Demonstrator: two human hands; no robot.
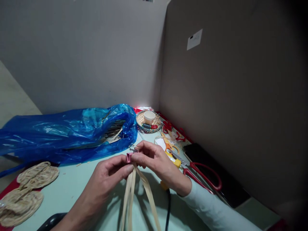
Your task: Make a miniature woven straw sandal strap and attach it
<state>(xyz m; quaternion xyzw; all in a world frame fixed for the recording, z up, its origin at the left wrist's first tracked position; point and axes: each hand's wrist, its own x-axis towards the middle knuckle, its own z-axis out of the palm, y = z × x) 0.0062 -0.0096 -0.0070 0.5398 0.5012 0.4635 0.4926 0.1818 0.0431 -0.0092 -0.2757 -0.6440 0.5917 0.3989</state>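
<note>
Centre frame, just below middle: your left hand pinches thumb to forefinger on the pale flat straw strips, right under the small pink binder clip. Your right hand has its fingers curled closed on the clip itself.

Progress, by my reading, is early. The strip ends are gathered and clamped, no plaiting shows, and the lengths hang loose.

The strips' long axis runs top to bottom. Clipped ends point up-frame toward the crumpled blue plastic bag; free ends fan off the bottom edge.
</note>
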